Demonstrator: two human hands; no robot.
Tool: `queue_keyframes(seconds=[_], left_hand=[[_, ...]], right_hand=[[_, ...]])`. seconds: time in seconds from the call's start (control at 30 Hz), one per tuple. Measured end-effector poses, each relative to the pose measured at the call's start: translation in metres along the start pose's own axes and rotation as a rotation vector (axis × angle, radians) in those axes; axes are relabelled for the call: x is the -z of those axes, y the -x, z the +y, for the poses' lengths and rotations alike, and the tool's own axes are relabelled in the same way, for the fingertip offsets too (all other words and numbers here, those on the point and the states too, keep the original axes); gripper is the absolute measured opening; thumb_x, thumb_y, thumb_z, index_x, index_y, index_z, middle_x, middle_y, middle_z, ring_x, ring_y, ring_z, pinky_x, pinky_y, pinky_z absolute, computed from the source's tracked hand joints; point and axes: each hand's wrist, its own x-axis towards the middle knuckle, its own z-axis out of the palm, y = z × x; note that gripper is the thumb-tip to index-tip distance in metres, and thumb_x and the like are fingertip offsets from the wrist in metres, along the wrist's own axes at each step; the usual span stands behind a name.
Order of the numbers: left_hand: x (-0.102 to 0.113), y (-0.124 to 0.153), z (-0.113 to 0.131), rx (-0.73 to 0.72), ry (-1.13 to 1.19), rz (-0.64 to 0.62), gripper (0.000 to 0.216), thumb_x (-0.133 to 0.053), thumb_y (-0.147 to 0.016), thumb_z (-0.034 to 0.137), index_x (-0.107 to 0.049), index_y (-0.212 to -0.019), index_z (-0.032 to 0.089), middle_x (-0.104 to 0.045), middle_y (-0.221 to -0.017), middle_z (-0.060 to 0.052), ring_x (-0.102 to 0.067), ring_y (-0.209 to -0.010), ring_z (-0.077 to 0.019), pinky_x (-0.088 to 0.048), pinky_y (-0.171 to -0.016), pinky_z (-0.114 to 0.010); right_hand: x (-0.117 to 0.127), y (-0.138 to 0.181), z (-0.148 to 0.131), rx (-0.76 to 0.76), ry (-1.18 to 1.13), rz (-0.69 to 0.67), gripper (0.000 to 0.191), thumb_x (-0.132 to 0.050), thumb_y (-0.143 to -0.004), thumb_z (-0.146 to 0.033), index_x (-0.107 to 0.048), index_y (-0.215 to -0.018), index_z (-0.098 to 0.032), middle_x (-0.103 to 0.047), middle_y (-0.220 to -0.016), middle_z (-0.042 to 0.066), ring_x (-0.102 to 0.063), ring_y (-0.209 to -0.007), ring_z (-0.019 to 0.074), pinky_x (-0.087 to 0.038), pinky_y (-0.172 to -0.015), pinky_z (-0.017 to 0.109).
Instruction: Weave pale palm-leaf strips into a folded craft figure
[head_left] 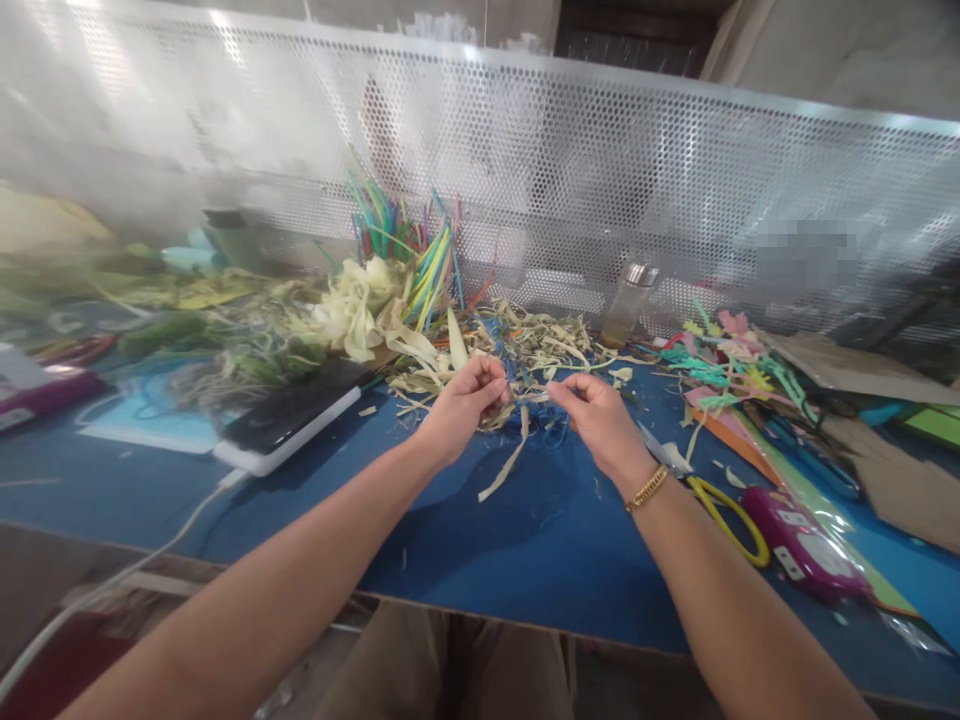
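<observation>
Left hand (469,402): thumb and fingers pinched on husk strip (513,461). Strip: between hands, above blue table (480,565); taut part crosswise, tail hanging, tip toward lower left. Right hand (592,412): fingertips pinching strip's right part.

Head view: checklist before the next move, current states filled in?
1. Left hand and right hand both pinching the dry strip at the fingertips: ok.
2. Strip's lower end clear of the blue tabletop: cannot tell, this angle hides any gap.
3. Space behind the fingers free of scraps: not ok, loose dry husks crowd it.
4. Yellow-handled scissors visible beside the right wrist: ok.
5. Phone and white cable apart from the left forearm: ok.
6. Bottle upright, cap on: ok.
</observation>
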Motion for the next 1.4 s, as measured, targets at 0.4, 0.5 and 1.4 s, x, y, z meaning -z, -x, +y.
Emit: queue_keyframes(seconds=[0.4, 0.5, 1.4], left_hand=[[-0.008, 0.006, 0.009, -0.069, -0.221, -0.046, 0.008, -0.047, -0.069, 0.011, -0.053, -0.067, 0.017, -0.043, -0.06, 0.003, -0.034, -0.053, -0.0081, -0.028, -0.05, -0.021], [-0.01, 0.008, 0.011, -0.108, -0.305, -0.025, 0.015, -0.042, -0.065, 0.008, -0.052, -0.06, 0.017, -0.045, -0.059, 0.002, -0.037, -0.055, -0.009, -0.03, -0.052, -0.021], [-0.003, 0.006, 0.006, -0.067, -0.121, -0.141, 0.021, -0.056, -0.084, 0.032, -0.05, -0.096, 0.017, -0.059, -0.071, 0.0, -0.053, -0.056, -0.0093, -0.041, -0.052, -0.022]], right_hand=[[-0.009, 0.005, -0.006, -0.065, -0.387, -0.188, 0.035, -0.06, -0.079, -0.048, -0.036, -0.07, -0.023, -0.034, -0.056, -0.008, -0.029, -0.046, 0.0069, -0.031, -0.046, 0.022], [-0.009, 0.004, -0.004, -0.016, -0.358, -0.191, 0.037, -0.059, -0.08, -0.047, -0.035, -0.067, -0.023, -0.032, -0.054, -0.009, -0.026, -0.045, 0.0067, -0.028, -0.045, 0.021], [-0.005, 0.013, -0.01, 0.32, 0.478, -0.263, 0.014, -0.07, -0.072, -0.031, -0.068, -0.083, -0.021, -0.06, -0.068, -0.001, -0.049, -0.058, 0.0119, -0.038, -0.056, 0.025]])
